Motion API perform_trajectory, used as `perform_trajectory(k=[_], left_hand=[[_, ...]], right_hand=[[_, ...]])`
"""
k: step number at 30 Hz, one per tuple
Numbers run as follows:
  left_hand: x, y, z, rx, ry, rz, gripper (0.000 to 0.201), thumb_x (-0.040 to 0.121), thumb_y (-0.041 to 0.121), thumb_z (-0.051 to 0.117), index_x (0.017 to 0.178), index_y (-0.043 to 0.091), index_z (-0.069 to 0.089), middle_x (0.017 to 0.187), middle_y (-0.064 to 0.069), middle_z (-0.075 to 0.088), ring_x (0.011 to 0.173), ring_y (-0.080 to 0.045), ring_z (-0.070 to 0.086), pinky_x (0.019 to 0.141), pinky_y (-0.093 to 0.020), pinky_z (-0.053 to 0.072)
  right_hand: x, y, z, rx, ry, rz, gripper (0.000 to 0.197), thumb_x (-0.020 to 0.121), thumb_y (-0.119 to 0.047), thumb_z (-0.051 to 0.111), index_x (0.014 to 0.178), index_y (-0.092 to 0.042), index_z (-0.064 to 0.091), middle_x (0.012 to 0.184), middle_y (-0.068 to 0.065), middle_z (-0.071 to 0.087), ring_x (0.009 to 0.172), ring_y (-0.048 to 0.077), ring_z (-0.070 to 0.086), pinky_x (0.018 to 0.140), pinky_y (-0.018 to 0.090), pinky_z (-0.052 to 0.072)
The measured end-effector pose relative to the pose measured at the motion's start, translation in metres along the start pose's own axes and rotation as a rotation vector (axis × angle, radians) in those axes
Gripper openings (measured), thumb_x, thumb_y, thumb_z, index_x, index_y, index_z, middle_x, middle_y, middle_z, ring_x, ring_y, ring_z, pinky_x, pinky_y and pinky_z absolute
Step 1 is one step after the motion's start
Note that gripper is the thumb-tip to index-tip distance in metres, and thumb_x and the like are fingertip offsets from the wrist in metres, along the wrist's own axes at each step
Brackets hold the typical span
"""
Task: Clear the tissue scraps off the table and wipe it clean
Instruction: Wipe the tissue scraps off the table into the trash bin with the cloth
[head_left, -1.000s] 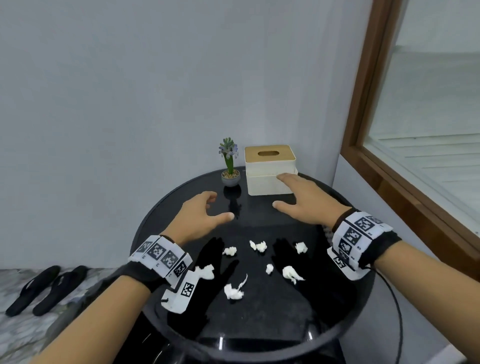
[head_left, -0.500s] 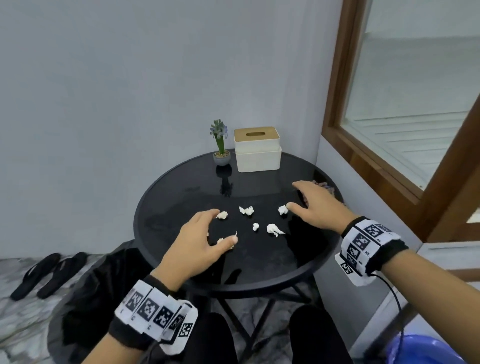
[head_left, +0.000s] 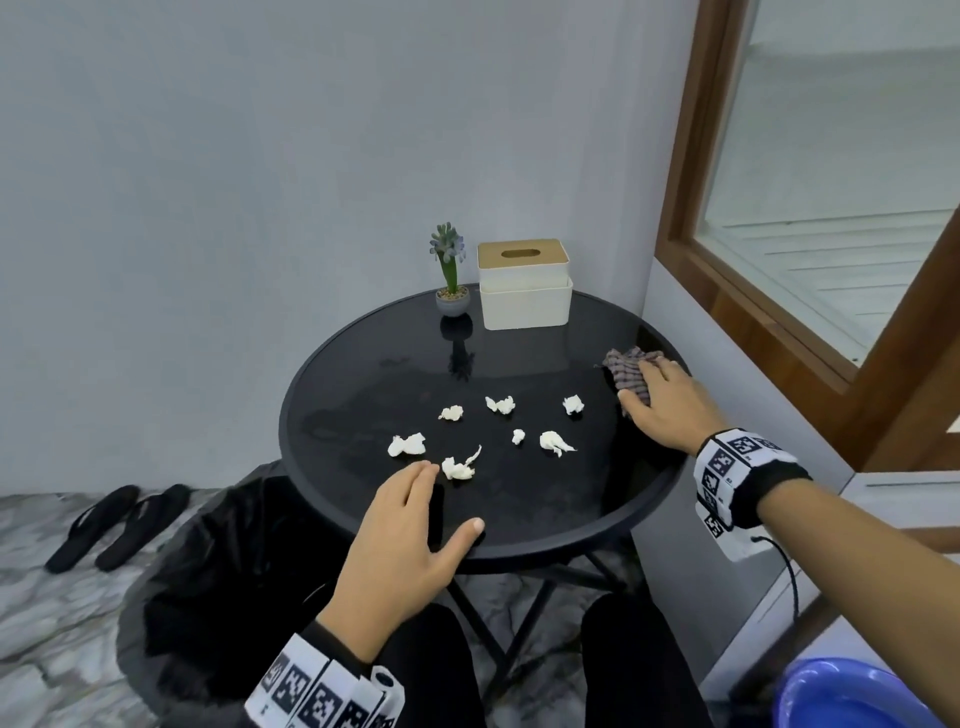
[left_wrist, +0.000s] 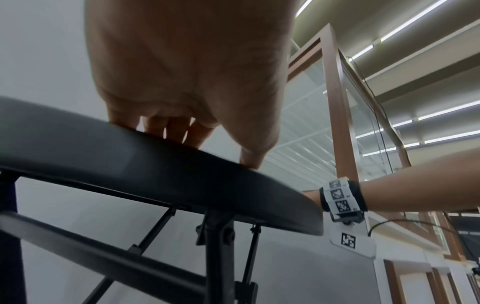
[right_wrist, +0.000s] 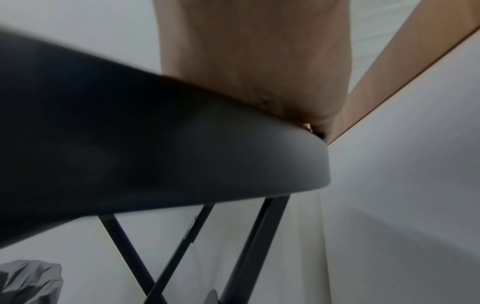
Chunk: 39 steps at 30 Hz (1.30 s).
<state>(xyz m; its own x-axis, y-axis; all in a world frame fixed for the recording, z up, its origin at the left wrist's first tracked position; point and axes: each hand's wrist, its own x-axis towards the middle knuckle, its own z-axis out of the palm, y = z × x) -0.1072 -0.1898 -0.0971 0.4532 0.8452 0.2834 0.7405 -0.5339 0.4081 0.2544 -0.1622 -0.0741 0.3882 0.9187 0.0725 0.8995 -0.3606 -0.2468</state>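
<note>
Head view: the round black table (head_left: 332, 415) carries seven tissue scraps (head_left: 407, 445) scattered across its middle, so in my judgement none has been cleared and no wiping has begun. The left hand (head_left: 400, 540) lies flat at the near edge, fingers straight and holding nothing, its tips just beside the nearest scrap (head_left: 460, 467). The right hand (head_left: 662, 410) rests on a checked cloth (head_left: 626, 366) at the right edge of the table, fingers laid over it; whether they have closed on it I cannot tell. A black bin bag (head_left: 208, 571) stands open on the floor to the near left, a likely place for the scraps. A small potted plant (head_left: 451, 275) and a tissue box (head_left: 524, 286) sit at the far edge, and slippers (head_left: 111, 525) lie on the floor at left. Left wrist view: from below, the left palm and straight fingers (left_wrist: 179, 131) reach over the rim; it shows the folding legs under the table (left_wrist: 218, 246) and the right wrist band beyond, but no scraps. Right wrist view: blurred, only the heel of the right hand (right_wrist: 259, 72) at the rim, with the cloth and fingers hidden by the table's edge.
</note>
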Motion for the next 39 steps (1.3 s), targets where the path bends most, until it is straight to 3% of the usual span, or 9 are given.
perform_trajectory(k=[6,11,17,21,26,29,32,35,39], left_hand=[[0.0,-0.002,0.012,0.146,-0.004,-0.041,0.088,0.085,0.071,0.032,0.143,0.005,0.043,0.153,-0.007,0.038,0.143,-0.021,0.031,0.118,-0.036,0.021],[-0.002,0.0,0.019,0.2,0.005,-0.048,0.084,0.087,0.066,0.032,0.142,0.004,0.044,0.152,-0.009,0.04,0.143,-0.022,0.032,0.117,-0.04,0.023],[-0.003,0.0,0.022,0.232,0.008,-0.051,0.083,0.088,0.065,0.03,0.142,0.003,0.044,0.152,-0.009,0.041,0.143,-0.022,0.033,0.117,-0.039,0.022],[-0.004,-0.001,0.023,0.243,0.009,-0.051,0.083,0.088,0.065,0.029,0.142,0.003,0.045,0.151,-0.01,0.042,0.142,-0.022,0.034,0.117,-0.04,0.023],[-0.003,-0.001,0.024,0.261,0.007,-0.057,0.084,0.088,0.066,0.029,0.142,0.004,0.045,0.151,-0.008,0.042,0.143,-0.021,0.033,0.117,-0.04,0.022],[-0.003,-0.002,0.022,0.258,0.001,-0.056,0.085,0.088,0.067,0.026,0.144,0.006,0.043,0.153,-0.007,0.039,0.144,-0.019,0.03,0.119,-0.038,0.019],[-0.004,-0.002,0.022,0.246,0.003,-0.059,0.085,0.088,0.068,0.026,0.144,0.006,0.043,0.153,-0.006,0.039,0.144,-0.018,0.03,0.119,-0.037,0.017],[-0.005,-0.003,0.024,0.243,0.009,-0.051,0.082,0.089,0.065,0.03,0.142,0.005,0.046,0.151,-0.008,0.042,0.143,-0.02,0.033,0.117,-0.038,0.019],[-0.005,-0.001,0.024,0.247,0.006,-0.051,0.081,0.089,0.065,0.03,0.14,0.003,0.048,0.15,-0.009,0.044,0.142,-0.021,0.035,0.117,-0.037,0.017]], right_hand=[[0.002,-0.003,-0.001,-0.003,-0.035,-0.01,0.066,0.096,-0.045,0.036,0.152,-0.01,0.025,0.161,0.011,0.021,0.148,0.028,0.019,0.12,0.039,0.016],[-0.018,-0.025,0.0,0.113,-0.068,-0.143,0.05,0.101,-0.021,0.036,0.146,-0.002,0.033,0.157,0.017,0.028,0.146,0.028,0.024,0.117,0.029,0.014],[-0.039,-0.064,0.013,0.199,-0.051,-0.213,0.038,0.102,-0.019,0.034,0.132,0.0,0.046,0.142,0.018,0.046,0.134,0.032,0.041,0.106,0.032,0.03],[-0.055,-0.093,0.017,0.188,-0.037,-0.316,0.036,0.102,-0.018,0.034,0.13,0.0,0.047,0.139,0.017,0.048,0.132,0.031,0.041,0.104,0.028,0.026],[-0.057,-0.108,0.027,0.404,-0.046,-0.291,0.023,0.1,-0.022,0.035,0.103,-0.008,0.053,0.1,0.01,0.063,0.091,0.031,0.062,0.079,0.037,0.044],[-0.053,-0.105,0.015,0.65,-0.021,-0.18,0.024,0.099,-0.022,0.039,0.105,-0.012,0.061,0.081,-0.002,0.067,0.079,0.017,0.066,0.077,0.027,0.047],[-0.047,-0.09,-0.009,0.711,0.108,-0.12,0.023,0.099,-0.023,0.043,0.105,-0.017,0.064,0.08,-0.007,0.068,0.078,0.011,0.065,0.075,0.024,0.046],[-0.042,-0.064,-0.025,0.596,0.153,-0.138,0.025,0.101,-0.025,0.04,0.114,-0.016,0.059,0.088,0.001,0.068,0.078,0.009,0.063,0.07,0.022,0.049],[-0.049,-0.03,-0.015,0.285,0.074,-0.183,0.029,0.1,-0.026,0.039,0.118,-0.01,0.055,0.103,0.011,0.068,0.089,0.028,0.065,0.083,0.043,0.053]])
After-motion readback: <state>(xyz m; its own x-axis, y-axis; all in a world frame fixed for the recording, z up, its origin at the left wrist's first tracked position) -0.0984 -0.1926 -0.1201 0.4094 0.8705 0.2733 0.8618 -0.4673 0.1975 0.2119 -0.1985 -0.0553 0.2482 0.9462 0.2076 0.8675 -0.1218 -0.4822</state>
